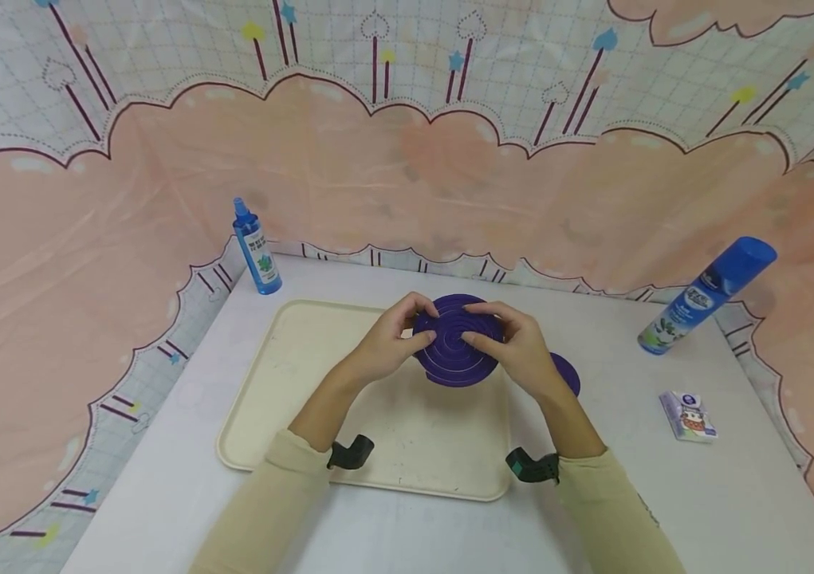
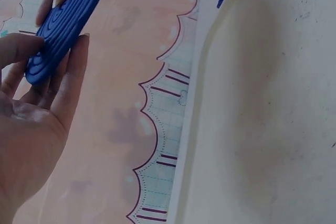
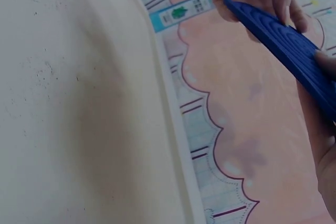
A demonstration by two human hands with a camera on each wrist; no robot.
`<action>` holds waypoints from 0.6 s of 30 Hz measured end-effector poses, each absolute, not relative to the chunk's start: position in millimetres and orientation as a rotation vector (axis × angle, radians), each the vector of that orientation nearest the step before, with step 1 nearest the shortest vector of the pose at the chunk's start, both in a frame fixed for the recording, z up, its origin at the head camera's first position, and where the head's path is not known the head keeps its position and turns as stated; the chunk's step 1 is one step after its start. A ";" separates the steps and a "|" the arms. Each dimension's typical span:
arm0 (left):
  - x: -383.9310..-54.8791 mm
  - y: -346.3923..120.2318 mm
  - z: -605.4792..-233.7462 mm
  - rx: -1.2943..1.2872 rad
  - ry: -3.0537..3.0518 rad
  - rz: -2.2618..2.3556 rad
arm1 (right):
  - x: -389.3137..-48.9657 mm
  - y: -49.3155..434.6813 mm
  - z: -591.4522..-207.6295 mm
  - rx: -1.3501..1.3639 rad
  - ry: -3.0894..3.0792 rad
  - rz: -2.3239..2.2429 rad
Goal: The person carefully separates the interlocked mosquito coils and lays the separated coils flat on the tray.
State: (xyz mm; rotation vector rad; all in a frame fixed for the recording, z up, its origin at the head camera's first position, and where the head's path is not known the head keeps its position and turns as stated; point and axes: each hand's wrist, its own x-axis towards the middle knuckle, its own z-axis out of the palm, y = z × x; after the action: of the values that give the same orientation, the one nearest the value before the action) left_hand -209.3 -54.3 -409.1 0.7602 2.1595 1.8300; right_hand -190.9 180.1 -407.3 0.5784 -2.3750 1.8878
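Note:
Both hands hold up a flat, round purple disc with concentric rings [image 1: 458, 368] over the tray's right part. My left hand [image 1: 387, 344] grips its left edge, thumb on the ringed face. Opposite it, the right hand [image 1: 523, 349] pinches the right side in the same way. In the left wrist view the disc [image 2: 62, 27] looks blue and tilted, with fingers behind it. From the right wrist its thin edge and rings [image 3: 286, 38] show. A second purple round piece [image 1: 566, 373] lies on the table, partly hidden by the right forearm.
Below the hands is a cream tray [image 1: 407, 478] on a white table [image 1: 184, 446]. A blue spray bottle [image 1: 259, 253] stands at the back left. At the right are a tall blue spray can [image 1: 701, 301] and a small tissue pack [image 1: 690, 416]. Patterned cloth [image 1: 378, 183] hangs behind.

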 end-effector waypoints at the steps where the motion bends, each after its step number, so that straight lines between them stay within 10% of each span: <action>1: -208.5 -53.5 -410.2 0.735 2.141 1.866 | -191.1 179.9 -407.8 0.548 -2.338 1.909; 18: -202.6 -41.4 -428.1 0.495 2.116 2.198 | -189.0 175.3 -410.6 0.298 -2.081 1.930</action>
State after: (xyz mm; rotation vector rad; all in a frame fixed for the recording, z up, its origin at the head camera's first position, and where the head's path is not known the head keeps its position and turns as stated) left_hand -202.6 -41.4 -428.1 0.4948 2.1163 2.1982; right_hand -189.0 175.3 -410.6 0.2983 -2.0808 1.9302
